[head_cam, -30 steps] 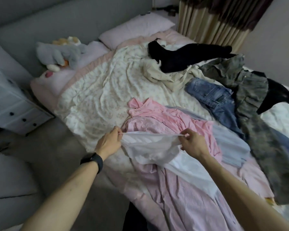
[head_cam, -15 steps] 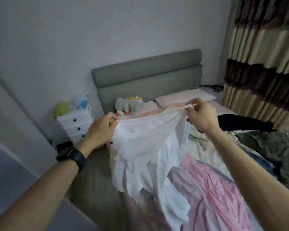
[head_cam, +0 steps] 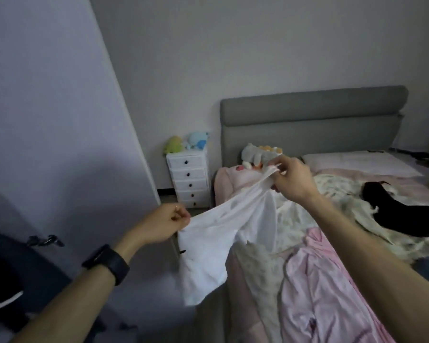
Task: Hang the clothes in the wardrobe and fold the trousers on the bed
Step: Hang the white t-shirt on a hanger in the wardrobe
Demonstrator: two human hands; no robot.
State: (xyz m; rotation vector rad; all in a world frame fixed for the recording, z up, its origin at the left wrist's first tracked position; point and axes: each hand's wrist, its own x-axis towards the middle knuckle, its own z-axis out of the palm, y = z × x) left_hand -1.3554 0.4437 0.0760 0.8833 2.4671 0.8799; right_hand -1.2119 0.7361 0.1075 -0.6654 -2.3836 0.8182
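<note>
So the white shirt (head_cam: 208,246) is up off the bed (head_cam: 258,280) and stretched between both hands, hanging just past the bed's near side edge over the floor (head_cam: 159,293). The left hand (head_cam: 164,222) has its fingers (head_cam: 183,216) pinched on the lower corner, and the right hand (head_cam: 291,179) is pinching the other end higher up, over the pillow end. Progress-wise I'd call this very early: the shirt isn't on a hanger, and I can't see a hanger anywhere. A pink garment (head_cam: 320,280) is in a heap on the bed and a black one (head_cam: 401,216) is sprawled further over, so there's plenty left to hang. Nothing that looks like folded trousers in view either. As for room, the shirt is dangling in the strip of floor between the bed and the big pale panel (head_cam: 47,120) on the left, which I'm guessing is the wardrobe, though I can't be sure. A white drawer unit (head_cam: 187,179) closes off the far end of that strip, next to the grey headboard (head_cam: 312,120). There's something dark low down on the left that I can't make out, so I'd watch the hem there when turning toward the panel.
</note>
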